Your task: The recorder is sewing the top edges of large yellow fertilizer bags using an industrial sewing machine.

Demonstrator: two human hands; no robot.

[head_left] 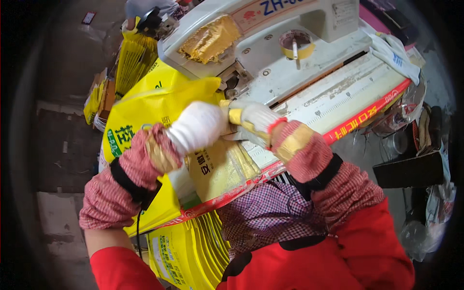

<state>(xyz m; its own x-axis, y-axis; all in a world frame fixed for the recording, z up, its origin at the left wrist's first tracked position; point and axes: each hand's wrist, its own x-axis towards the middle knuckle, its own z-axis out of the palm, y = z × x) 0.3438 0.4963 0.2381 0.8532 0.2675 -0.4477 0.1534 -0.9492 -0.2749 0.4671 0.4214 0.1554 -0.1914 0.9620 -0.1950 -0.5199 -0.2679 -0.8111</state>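
A yellow printed woven bag (145,104) lies over the left end of the sewing machine's (309,63) bed, its upper edge raised near the needle area. My left hand (199,124), in a white glove, is over the bag; motion smears it and its fingers are hidden. Close against it on the right is my right hand (251,120), in a white glove with yellow patches. Its fingers are bent together beside the machine's needle area, and what they hold, if anything, is hidden. Below both hands, a printed part of the bag (212,169) rests on the work surface.
A tape roll (296,44) with a white stick lies on the machine. Red printed tape (362,116) lines the table's front edge. Yellow bags are stacked below (193,246) and at the far left (133,60). A white cloth (396,55) hangs at the right end.
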